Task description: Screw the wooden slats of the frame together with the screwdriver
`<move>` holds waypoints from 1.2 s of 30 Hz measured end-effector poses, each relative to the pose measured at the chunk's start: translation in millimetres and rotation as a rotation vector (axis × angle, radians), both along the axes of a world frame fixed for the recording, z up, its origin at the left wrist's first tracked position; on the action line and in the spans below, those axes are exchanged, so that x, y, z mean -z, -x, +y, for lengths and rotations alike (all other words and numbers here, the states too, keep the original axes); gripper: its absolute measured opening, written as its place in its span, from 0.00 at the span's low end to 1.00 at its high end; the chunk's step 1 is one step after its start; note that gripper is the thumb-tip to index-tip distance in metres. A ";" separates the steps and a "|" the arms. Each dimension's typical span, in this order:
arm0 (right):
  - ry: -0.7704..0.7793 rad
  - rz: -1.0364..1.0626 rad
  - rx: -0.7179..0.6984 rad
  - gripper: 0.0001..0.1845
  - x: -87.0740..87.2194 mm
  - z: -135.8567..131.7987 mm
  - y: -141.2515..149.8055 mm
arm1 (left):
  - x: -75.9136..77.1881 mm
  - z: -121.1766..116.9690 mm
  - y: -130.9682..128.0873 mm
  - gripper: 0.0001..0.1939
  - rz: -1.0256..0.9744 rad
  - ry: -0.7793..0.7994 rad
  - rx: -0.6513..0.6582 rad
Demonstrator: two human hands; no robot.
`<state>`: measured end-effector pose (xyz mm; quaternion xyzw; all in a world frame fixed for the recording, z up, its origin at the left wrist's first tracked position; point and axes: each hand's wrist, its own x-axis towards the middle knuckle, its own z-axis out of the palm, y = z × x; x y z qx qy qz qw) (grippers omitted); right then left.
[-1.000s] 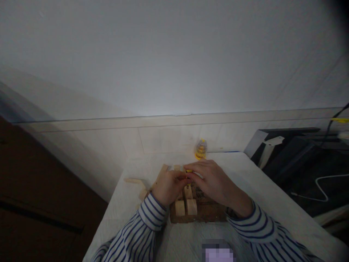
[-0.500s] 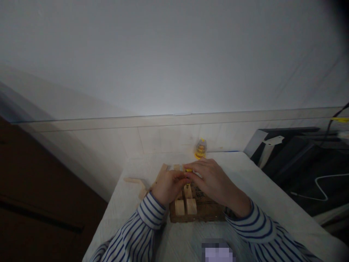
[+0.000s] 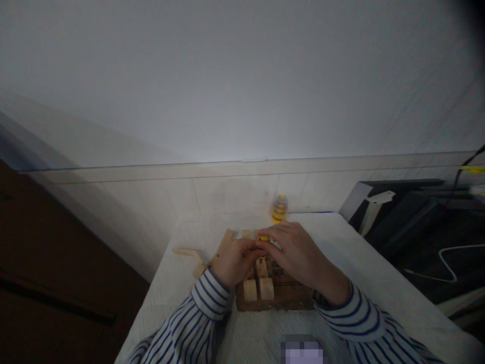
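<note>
My right hand (image 3: 293, 250) pinches a small yellow-handled screwdriver (image 3: 264, 238) from above; only its yellow top shows between the fingers. Meeting it from the left, my left hand (image 3: 237, 258) has its thumb and fingers pressed together just below that top, and what they hold is hidden. Under both hands, pale wooden pieces (image 3: 262, 268) lie on a dark brown wooden board (image 3: 291, 296) with black lettering. Two short wooden blocks (image 3: 267, 289) sit at the board's near edge. A wooden strip with holes (image 3: 228, 236) slants out behind my left hand.
An angled wooden piece (image 3: 187, 251) lies at the left on the white-covered table (image 3: 162, 298). At the back, by the wall, stands a clear dome-shaped case with a yellow base (image 3: 279, 208). Dark panels (image 3: 409, 217) and a white cable (image 3: 454, 263) are beyond the right edge.
Both hands keep almost the same place and grip around the yellow-handled screwdriver. The whole view has shifted very slightly; nothing else has visibly moved.
</note>
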<state>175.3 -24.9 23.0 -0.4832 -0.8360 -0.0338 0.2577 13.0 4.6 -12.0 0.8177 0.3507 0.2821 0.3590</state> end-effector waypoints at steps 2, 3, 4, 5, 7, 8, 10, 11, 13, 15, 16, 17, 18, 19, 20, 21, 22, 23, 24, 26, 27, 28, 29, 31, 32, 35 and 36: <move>0.006 -0.005 0.008 0.11 -0.6 -0.3 0.6 | 0.3 -0.3 -0.7 0.11 0.019 -0.028 -0.019; 0.010 -0.004 0.012 0.11 -0.9 -0.5 1.2 | 0.7 -0.4 -1.0 0.10 0.037 -0.043 -0.046; 0.014 -0.002 0.014 0.10 -1.3 -0.6 1.8 | 1.3 -0.6 -1.4 0.10 0.058 -0.061 -0.082; 0.018 0.003 0.017 0.10 -1.6 -0.7 2.5 | 1.9 -0.7 -1.7 0.10 0.082 -0.080 -0.120; 0.026 0.014 0.022 0.10 -1.9 -0.7 3.6 | 3.0 -0.9 -2.2 0.10 0.123 -0.107 -0.188; 0.030 0.022 0.023 0.10 -1.9 -0.6 3.9 | 3.3 -1.0 -2.3 0.10 0.135 -0.110 -0.209; 0.038 0.045 0.009 0.11 -1.2 -0.1 3.4 | 3.0 -1.2 -2.4 0.10 0.148 -0.103 -0.231; 0.039 0.064 -0.007 0.12 -0.6 0.2 2.5 | 2.5 -1.3 -2.3 0.11 0.150 -0.097 -0.233; 0.037 0.104 -0.051 0.15 1.0 1.1 0.1 | 1.3 -1.5 -2.1 0.10 0.145 -0.084 -0.224; 0.040 0.136 -0.097 0.17 2.7 2.3 -2.4 | 0.0 -1.6 -1.7 0.09 0.132 -0.074 -0.199; 0.047 0.146 -0.120 0.17 3.3 3.0 -3.5 | -0.4 -1.6 -1.5 0.09 0.126 -0.072 -0.186; 0.056 0.152 -0.141 0.15 3.8 3.7 -4.2 | -0.8 -1.5 -1.4 0.09 0.121 -0.076 -0.180; 0.067 0.156 -0.156 0.14 4.1 4.4 -4.7 | -1.0 -1.5 -1.4 0.09 0.120 -0.083 -0.178; 0.074 0.158 -0.165 0.13 4.0 4.9 -4.8 | -1.1 -1.4 -1.4 0.09 0.120 -0.089 -0.180; 0.079 0.159 -0.168 0.13 3.7 5.1 -4.7 | -1.0 -1.3 -1.5 0.09 0.115 -0.090 -0.182; 0.079 0.157 -0.163 0.13 3.2 5.2 -4.5 | -0.9 -1.2 -1.6 0.08 0.110 -0.087 -0.179; 0.075 0.152 -0.153 0.12 2.6 5.1 -4.1 | -0.7 -1.1 -1.8 0.08 0.106 -0.081 -0.173; 0.068 0.143 -0.142 0.12 2.0 4.7 -3.7 | -0.4 -1.0 -2.0 0.08 0.101 -0.076 -0.165; 0.059 0.131 -0.132 0.12 1.4 4.3 -3.2 | -0.1 -0.8 -2.0 0.08 0.097 -0.075 -0.158; 0.045 0.100 -0.111 0.11 0.6 3.2 -2.6 | 0.6 -0.3 -2.0 0.07 0.096 -0.072 -0.145; 0.040 0.086 -0.101 0.10 0.3 2.8 -2.4 | 1.0 0.1 -1.8 0.08 0.095 -0.073 -0.140; 0.038 0.072 -0.092 0.10 0.2 2.3 -2.3 | 1.3 0.6 -1.5 0.08 0.092 -0.073 -0.134; 0.036 0.061 -0.083 0.10 0.0 1.9 -2.2 | 1.5 1.1 -1.2 0.08 0.089 -0.075 -0.125; 0.027 0.044 -0.065 0.10 -0.2 1.3 -2.1 | 1.5 2.0 -0.7 0.09 0.085 -0.080 -0.099; 0.022 0.036 -0.057 0.10 -0.3 1.1 -2.0 | 1.5 2.3 -0.5 0.09 0.086 -0.084 -0.085; 0.011 0.017 -0.041 0.11 -0.1 0.9 -1.7 | 1.2 2.7 -0.2 0.10 0.077 -0.082 -0.047; 0.009 0.013 -0.037 0.11 0.2 1.0 -1.7 | 1.3 2.6 -0.2 0.10 0.076 -0.080 -0.040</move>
